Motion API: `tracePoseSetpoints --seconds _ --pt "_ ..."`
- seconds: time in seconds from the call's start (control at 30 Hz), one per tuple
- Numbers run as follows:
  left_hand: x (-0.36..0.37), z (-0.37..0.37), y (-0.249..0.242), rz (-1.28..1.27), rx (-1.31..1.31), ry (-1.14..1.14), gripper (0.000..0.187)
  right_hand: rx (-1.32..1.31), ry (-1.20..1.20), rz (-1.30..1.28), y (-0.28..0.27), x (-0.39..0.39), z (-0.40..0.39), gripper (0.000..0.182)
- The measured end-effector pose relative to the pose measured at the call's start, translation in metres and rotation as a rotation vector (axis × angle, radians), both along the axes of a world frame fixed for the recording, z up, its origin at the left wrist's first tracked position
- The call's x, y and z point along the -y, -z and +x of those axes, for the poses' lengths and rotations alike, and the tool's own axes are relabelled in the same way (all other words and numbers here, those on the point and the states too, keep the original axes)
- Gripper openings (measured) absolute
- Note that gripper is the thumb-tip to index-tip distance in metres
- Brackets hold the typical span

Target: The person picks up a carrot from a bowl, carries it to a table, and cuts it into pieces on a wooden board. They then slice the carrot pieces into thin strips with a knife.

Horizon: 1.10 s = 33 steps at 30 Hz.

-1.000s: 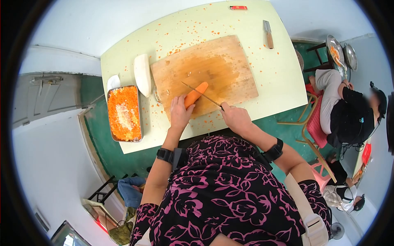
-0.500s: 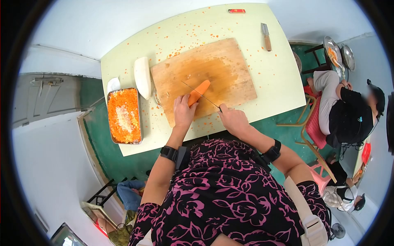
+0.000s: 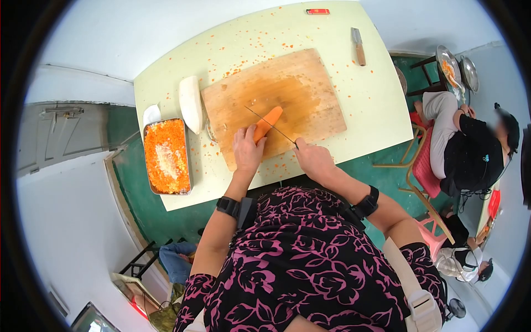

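A peeled carrot (image 3: 269, 123) lies on the wooden cutting board (image 3: 321, 83), its thick end under my left hand (image 3: 248, 148). The fingers of that hand are closed round the carrot. My right hand (image 3: 315, 159) is wrapped round the handle of a knife (image 3: 272, 126), whose thin blade crosses over the carrot at a slant. To the left of the board lies a long white radish (image 3: 191, 104). Beside it stands a metal tray (image 3: 190, 177) filled with finely chopped carrot (image 3: 166, 133) and a paler heap in the middle.
At the table's far right lies a cleaver (image 3: 358, 47), with a red packet (image 3: 318, 11) near the back edge. Orange bits are scattered over the pale table (image 3: 381, 110). A seated person (image 3: 470, 138) is at the right, near metal bowls (image 3: 469, 74); another person (image 3: 462, 263) sits lower down.
Almost nothing differs. The hands, knife and carrot keep nearly the same places, and the view has shifted very slightly.
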<state>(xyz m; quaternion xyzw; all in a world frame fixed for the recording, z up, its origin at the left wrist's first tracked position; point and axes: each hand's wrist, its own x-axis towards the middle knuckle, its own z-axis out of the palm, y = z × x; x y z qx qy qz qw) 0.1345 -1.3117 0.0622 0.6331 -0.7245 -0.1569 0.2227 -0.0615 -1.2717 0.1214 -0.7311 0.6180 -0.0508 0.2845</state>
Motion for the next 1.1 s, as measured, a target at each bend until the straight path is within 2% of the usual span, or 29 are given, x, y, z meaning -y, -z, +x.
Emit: tracePoseSetpoints --seconds 0.23,0.63,0.8,1.1 --pt "-0.003 -0.006 0.001 -0.026 0.114 -0.020 0.044 -0.012 -0.019 0.044 0.007 0.002 0.005 0.011" --pt "-0.003 -0.007 0.000 -0.019 0.149 0.006 0.042 0.070 -0.005 0.057 0.011 0.029 0.025 0.010" --pt "0.000 -0.003 0.001 -0.020 0.115 0.030 0.042 0.125 0.026 0.038 0.029 0.049 0.038 0.018" --pt "0.007 0.004 0.011 0.015 0.045 0.038 0.043 0.143 0.022 0.029 0.031 0.061 0.047 0.013"
